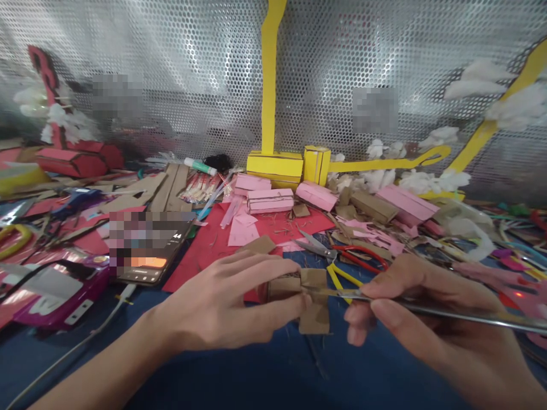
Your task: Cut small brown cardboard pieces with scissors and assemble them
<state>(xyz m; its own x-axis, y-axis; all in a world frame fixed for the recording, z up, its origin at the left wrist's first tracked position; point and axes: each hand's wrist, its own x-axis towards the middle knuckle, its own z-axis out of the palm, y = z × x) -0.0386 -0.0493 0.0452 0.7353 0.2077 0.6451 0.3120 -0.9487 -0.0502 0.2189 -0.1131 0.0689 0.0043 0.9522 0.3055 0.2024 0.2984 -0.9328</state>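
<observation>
My left hand (217,302) steadies a small brown cardboard box (315,318) low over the blue table surface, with the fingers bent across its left part. Its flaps spread out on the right side. Between thumb and fingers, my right hand (440,324) grips a slim metal craft knife (453,315). The knife's narrow tip points left and reaches the box's flaps; whether it cuts into the cardboard I cannot tell. Just behind the box lie red-handled scissors (361,256) and a tool with yellow handles (342,279).
A phone (149,250) with a white cable and a purple power strip (64,296) lie at left. Pink paper boxes (270,201), yellow hammer-like shapes (274,165), a glue stick (200,166) and cardboard scraps crowd the back, before a perforated metal panel (213,74).
</observation>
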